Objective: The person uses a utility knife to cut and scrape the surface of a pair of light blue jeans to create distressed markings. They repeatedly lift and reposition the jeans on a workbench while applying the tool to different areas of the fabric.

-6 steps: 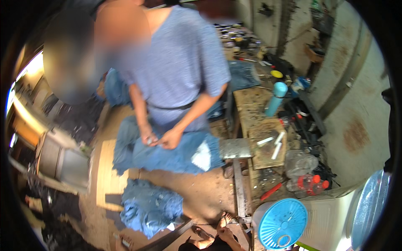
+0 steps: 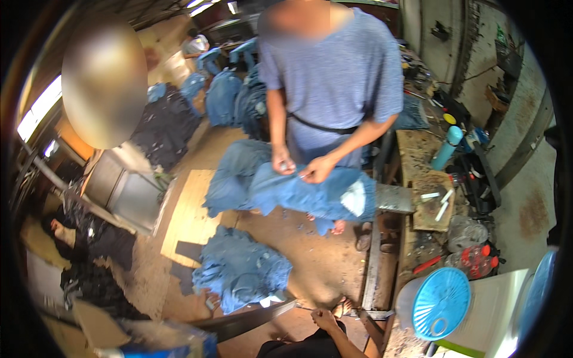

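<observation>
My right hand (image 2: 324, 319) rests low in the picture above my dark-clothed lap, its forearm coming in from the lower right. Its fingers look curled; whether anything is in them is too small to make out. My left hand does not show. Nearest ahead, a crumpled heap of blue denim (image 2: 242, 268) lies low down. Beyond it a co-worker in a grey-blue shirt (image 2: 334, 71) stands over a denim garment (image 2: 298, 185) with a whitish patch, drawn over a metal bar (image 2: 394, 198). The co-worker's two hands (image 2: 301, 169) pinch something tiny above the cloth.
On the right, a worn wooden bench (image 2: 412, 244) carries a teal flask (image 2: 446, 148), white sticks (image 2: 441, 210), red-capped plastic bottles (image 2: 471, 261) and a blue-lidded tub (image 2: 441, 301). Dark cloth (image 2: 95, 286) lies at left; more denim (image 2: 224, 98) and a distant person (image 2: 194, 45) are behind.
The view has swung left, so everything sits farther right. The co-worker's hands have drawn slightly apart over the denim. My right hand stays above my lap.
</observation>
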`<state>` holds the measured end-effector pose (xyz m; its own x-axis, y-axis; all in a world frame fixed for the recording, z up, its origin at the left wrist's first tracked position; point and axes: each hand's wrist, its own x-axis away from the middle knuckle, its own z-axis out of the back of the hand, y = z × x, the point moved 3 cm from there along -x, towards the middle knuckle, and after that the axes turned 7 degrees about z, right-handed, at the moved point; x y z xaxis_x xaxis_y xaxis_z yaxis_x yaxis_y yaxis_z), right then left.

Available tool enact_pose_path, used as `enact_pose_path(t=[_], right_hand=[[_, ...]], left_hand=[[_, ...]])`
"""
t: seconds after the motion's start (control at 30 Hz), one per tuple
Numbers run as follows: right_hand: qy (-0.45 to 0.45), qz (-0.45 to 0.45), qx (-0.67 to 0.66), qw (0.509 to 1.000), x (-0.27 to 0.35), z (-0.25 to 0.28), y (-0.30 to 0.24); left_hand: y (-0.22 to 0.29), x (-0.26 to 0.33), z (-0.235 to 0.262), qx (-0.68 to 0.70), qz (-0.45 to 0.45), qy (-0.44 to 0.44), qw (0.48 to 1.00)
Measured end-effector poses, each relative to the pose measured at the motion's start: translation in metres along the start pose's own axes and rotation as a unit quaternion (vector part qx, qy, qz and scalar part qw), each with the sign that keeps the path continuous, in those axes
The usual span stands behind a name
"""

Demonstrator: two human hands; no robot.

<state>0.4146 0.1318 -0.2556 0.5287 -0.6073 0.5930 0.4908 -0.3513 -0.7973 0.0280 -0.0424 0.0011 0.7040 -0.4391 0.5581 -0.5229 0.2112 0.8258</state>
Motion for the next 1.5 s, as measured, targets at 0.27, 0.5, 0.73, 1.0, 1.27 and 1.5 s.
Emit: enact_pose_path(t=[0.27, 0.5, 0.73, 1.0, 1.27, 1.5], right_hand=[[0.207, 0.223, -0.113, 0.946, 0.003, -0.177, -0.111], [0.321, 0.174, -0.181, 0.913, -0.011, -0.222, -0.065], [0.442, 0.073, 0.048, 0.893, 0.002, -0.186, 0.011], [-0.237, -0.390, 0.102, 0.884, 0.029, -0.388, 0.173], [-0.159, 0.262, 0.282, 0.909, -0.185, -0.849, -0.188], [-0.222, 0.330, 0.194, 0.897, -0.229, -0.995, -0.337]], left_hand=[[-0.032, -0.014, 0.188, -0.387, -0.192, 0.049, 0.901], [-0.189, -0.011, 0.474, -0.073, 0.147, 0.078, 0.983], [-0.342, 0.070, 0.592, -0.190, 0.275, 0.134, 0.933], [-0.414, 0.149, 0.743, 0.285, 0.271, 0.249, 0.885], [-0.298, -0.015, 0.837, 0.184, 0.303, 0.340, 0.871], [-0.161, -0.244, 0.892, 0.067, 0.260, 0.275, 0.923]])
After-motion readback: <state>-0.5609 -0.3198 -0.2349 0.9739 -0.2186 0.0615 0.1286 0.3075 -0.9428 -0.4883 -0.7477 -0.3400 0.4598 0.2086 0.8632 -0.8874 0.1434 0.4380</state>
